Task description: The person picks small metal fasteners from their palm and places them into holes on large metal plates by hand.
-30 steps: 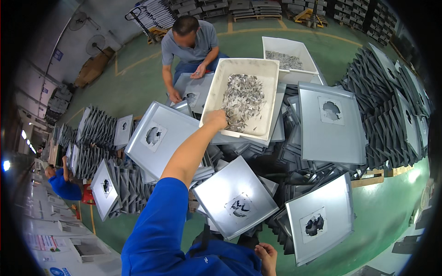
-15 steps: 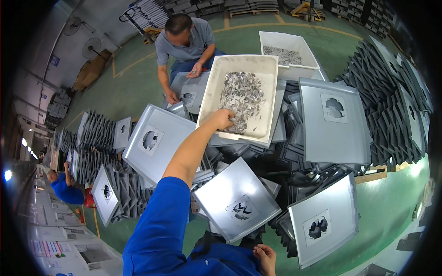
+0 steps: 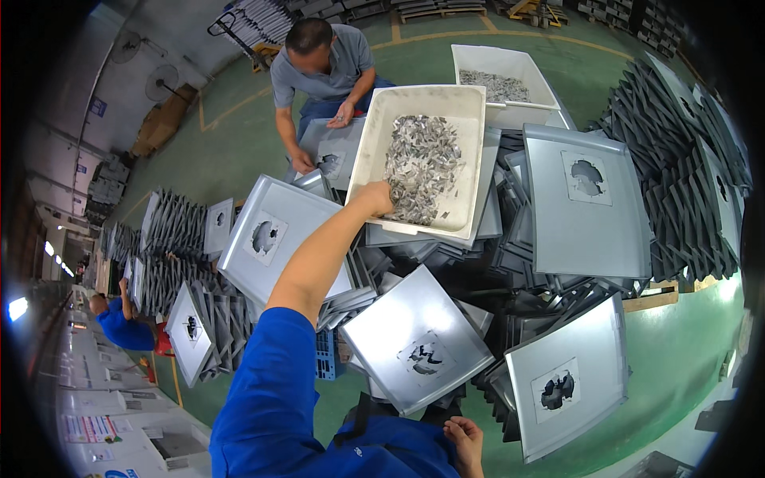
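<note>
- White in the head view, a bin (image 3: 430, 99) stands at upper centre, with small metal pieces (image 3: 422, 155) heaped inside.
- The left hand (image 3: 374, 199) reaches into the bin's lower-left corner, at the heap's edge; its fingertips are hidden, so I cannot tell whether they pinch anything.
- At lower centre-right, the right hand (image 3: 464, 440) has curled fingers; I cannot tell whether it holds something.
- A silvery panel (image 3: 414, 319) with a ragged hole lies at lower centre.

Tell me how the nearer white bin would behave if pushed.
The nearer white bin should stay fairly stiff, since its walls show no obvious bulge. Its loose metal bits would probably shift, as they lie in an open heap. It may slide, apparently resting on smooth-looking metal panels.
</note>
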The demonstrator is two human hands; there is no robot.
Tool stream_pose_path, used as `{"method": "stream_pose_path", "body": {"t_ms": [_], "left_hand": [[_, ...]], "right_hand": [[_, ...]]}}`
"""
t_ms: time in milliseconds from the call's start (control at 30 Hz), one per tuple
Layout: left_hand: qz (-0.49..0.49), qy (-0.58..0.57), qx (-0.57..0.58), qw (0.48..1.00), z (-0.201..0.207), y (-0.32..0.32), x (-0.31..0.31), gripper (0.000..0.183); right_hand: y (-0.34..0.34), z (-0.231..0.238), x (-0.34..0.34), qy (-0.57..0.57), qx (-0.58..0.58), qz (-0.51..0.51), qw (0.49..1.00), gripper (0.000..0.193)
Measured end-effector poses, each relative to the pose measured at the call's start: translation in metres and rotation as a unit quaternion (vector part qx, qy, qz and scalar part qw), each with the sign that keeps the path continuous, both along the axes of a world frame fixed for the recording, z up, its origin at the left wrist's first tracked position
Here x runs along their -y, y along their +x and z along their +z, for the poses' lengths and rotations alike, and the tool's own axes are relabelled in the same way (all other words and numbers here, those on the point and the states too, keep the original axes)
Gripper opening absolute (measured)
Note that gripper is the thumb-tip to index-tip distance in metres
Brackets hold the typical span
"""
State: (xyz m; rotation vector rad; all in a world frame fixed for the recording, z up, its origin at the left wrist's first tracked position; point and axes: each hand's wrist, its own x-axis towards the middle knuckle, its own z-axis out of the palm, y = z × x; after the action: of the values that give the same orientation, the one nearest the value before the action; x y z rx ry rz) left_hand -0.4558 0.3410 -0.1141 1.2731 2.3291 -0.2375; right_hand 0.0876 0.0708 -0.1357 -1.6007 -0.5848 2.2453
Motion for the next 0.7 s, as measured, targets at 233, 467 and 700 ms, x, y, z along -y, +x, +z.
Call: {"method": "stream_pose_path", "body": {"t_ms": [233, 467, 700], "left_hand": [[-0.077, 0.091, 0.053, 0.991, 0.001, 0.041, -0.007, 0.086], [-0.098, 0.079, 0.022, 0.992, -0.006, 0.082, -0.037, 0.068], [-0.112, 0.153, 0.0, 0.982, -0.025, 0.078, -0.035, 0.033]], "right_hand": [[0.002, -0.001, 0.0, -0.008, -0.012, -0.029, 0.999, 0.017], [0.011, -0.022, 0.012, -0.017, -0.016, -0.047, 0.999, 0.018], [0.002, -0.001, -0.002, -0.017, -0.014, -0.04, 0.999, 0.018]]}}
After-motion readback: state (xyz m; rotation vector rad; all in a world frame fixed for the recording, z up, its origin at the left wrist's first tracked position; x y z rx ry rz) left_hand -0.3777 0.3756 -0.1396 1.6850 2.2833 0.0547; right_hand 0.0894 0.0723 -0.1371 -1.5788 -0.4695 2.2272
